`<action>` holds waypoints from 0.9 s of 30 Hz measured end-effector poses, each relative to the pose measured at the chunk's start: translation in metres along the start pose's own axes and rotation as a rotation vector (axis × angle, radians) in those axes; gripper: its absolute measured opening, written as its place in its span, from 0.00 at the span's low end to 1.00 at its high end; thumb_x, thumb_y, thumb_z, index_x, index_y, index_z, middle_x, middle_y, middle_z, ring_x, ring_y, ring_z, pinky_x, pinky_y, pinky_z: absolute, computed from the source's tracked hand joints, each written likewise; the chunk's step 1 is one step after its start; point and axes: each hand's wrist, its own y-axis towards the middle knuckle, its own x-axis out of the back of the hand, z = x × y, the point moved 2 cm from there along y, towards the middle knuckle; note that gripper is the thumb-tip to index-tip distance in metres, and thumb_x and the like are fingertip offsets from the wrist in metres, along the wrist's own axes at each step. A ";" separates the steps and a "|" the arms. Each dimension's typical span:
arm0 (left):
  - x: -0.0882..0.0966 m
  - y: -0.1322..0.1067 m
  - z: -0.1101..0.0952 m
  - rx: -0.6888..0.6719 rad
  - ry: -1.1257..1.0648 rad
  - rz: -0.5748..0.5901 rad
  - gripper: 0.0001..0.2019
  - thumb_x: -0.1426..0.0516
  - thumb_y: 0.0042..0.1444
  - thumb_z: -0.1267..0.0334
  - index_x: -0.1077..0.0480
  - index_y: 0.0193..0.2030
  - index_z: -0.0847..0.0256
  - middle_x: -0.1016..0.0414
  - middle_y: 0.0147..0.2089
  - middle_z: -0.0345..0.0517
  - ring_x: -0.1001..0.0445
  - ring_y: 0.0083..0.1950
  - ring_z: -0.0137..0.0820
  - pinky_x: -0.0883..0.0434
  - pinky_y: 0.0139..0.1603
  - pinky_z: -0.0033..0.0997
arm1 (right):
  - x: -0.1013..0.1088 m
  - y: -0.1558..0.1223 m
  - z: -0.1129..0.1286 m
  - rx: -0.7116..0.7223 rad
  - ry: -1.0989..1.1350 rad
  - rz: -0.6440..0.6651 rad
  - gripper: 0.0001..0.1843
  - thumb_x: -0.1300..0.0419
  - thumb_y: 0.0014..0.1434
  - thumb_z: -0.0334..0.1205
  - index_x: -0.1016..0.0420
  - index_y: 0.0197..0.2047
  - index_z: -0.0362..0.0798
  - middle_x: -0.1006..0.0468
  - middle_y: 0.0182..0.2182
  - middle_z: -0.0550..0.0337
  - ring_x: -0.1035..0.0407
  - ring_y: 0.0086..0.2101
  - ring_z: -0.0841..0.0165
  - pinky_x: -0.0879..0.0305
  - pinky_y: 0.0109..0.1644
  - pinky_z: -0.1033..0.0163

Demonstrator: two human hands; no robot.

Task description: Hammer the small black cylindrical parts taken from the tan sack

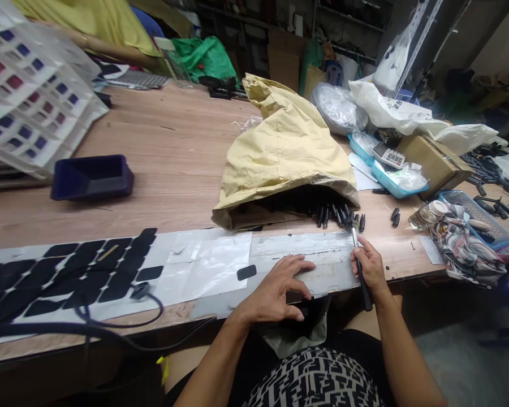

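My right hand [368, 267] is closed around a black-handled tool [362, 271] with a metal shaft, its tip pointing up toward a pile of small black parts [338, 215]. Those parts spill from the mouth of a yellow-brown sack [280, 152]. My left hand [280, 285] lies with fingers stretched out on a grey metal plate [305, 257] at the table's front edge. A small dark piece [294, 296] sits under its fingertips. A black oval pad [246, 272] lies just left of that hand.
A dark blue tray [91, 176] stands at the left, beside stacked clear trays [29, 90]. White sheets with black cut-outs [72, 271] and a black cable [110, 322] cover the front left. Boxes, a calculator [389, 155], blue baskets and bags crowd the right.
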 end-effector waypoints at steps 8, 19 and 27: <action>0.007 0.028 0.005 0.236 -0.235 -0.360 0.19 0.35 0.51 0.48 0.22 0.46 0.56 0.20 0.46 0.48 0.24 0.50 0.42 0.29 0.55 0.42 | -0.005 0.000 0.000 0.024 -0.065 0.025 0.31 0.39 0.61 0.47 0.34 0.64 0.45 0.30 0.24 0.70 0.40 0.16 0.76 0.43 0.15 0.70; 0.024 0.144 0.019 0.706 -0.301 -0.608 0.16 0.39 0.54 0.48 0.20 0.30 0.59 0.21 0.25 0.44 0.27 0.22 0.30 0.34 0.28 0.31 | -0.004 0.000 -0.005 0.046 -0.047 0.009 0.31 0.38 0.60 0.47 0.34 0.64 0.44 0.31 0.23 0.71 0.40 0.15 0.76 0.44 0.14 0.71; 0.023 0.136 0.021 0.723 -0.127 -0.635 0.11 0.36 0.48 0.52 0.21 0.33 0.56 0.19 0.34 0.43 0.24 0.37 0.36 0.37 0.33 0.31 | -0.003 0.000 -0.007 0.042 -0.028 0.019 0.31 0.39 0.60 0.46 0.35 0.64 0.43 0.31 0.24 0.71 0.40 0.15 0.76 0.45 0.13 0.71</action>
